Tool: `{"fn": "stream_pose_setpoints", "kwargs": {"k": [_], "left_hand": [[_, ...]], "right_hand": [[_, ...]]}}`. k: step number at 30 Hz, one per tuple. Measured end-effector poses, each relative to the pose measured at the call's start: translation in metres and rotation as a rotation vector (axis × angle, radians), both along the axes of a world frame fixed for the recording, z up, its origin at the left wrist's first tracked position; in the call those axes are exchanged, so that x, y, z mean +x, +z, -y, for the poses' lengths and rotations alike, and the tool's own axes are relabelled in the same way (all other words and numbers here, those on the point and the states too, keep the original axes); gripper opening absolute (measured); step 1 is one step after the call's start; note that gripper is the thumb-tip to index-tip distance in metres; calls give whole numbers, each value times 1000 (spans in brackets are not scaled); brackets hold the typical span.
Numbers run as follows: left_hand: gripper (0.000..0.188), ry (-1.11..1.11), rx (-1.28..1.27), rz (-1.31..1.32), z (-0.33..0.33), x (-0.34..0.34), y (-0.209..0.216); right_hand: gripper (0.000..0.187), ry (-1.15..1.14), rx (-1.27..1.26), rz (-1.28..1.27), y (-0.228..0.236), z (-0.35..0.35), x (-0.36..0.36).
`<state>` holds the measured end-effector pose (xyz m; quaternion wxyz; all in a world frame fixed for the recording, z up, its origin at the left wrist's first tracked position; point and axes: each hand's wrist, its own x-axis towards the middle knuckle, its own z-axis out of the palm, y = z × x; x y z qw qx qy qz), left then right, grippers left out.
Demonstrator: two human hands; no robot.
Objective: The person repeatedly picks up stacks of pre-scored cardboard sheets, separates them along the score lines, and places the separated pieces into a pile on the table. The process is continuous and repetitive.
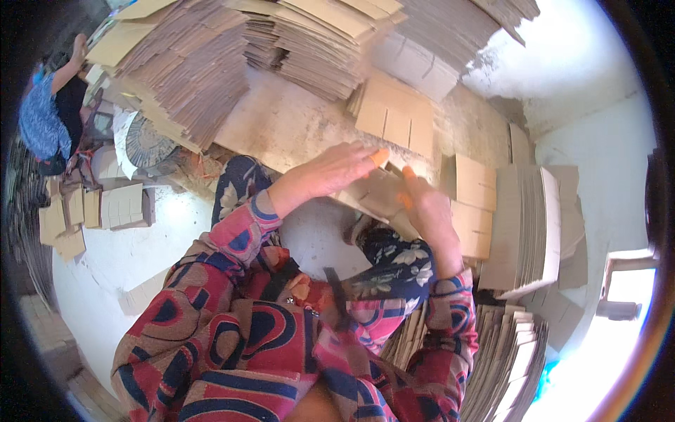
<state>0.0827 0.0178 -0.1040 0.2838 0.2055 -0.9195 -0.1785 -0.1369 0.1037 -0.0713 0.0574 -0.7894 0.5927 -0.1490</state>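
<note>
In front of my knees, a small brown cardboard piece (376,193) is between my two hands at the edge of a low work table. My left hand (330,169) comes over its far left side, fingers together and closed on the edge, with an orange cover on a fingertip. At the right end, my right hand (430,211) grips the same piece, also with orange covers on its fingers. Slight blur and the hands themselves hide part of the cardboard. Just beyond them lies a flat slotted cardboard sheet (396,116).
Tall cardboard stacks (186,63) line the table's far side. A standing bundle of cardboard (520,228) is to my right, with more cardboard strips (503,355) below it. At the far left are another person (49,123) and a round fan-like object (149,141).
</note>
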Motion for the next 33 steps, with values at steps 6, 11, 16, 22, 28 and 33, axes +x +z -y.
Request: {"fn": "stream_pose_setpoints", "kwargs": {"k": [6,11,16,22,28,33], "left_hand": [[42,-39,66,17,-1,0,-34],[40,-43,-82,178,-6,10,-12],[43,-80,-213,-55,-28,26,53],[46,-84,-735,-83,-39,28,106],[42,219,-1061,-79,-7,28,129],[48,506,-1088,59,104,31,143]], "right_hand": [[16,57,-2,7,-10,-8,0],[4,95,-161,-125,12,-22,16],[31,112,-505,-412,62,-45,32],[37,171,-712,-396,100,-47,35],[35,10,-945,-337,96,-36,31],[35,-55,-686,-244,37,-36,12]]}}
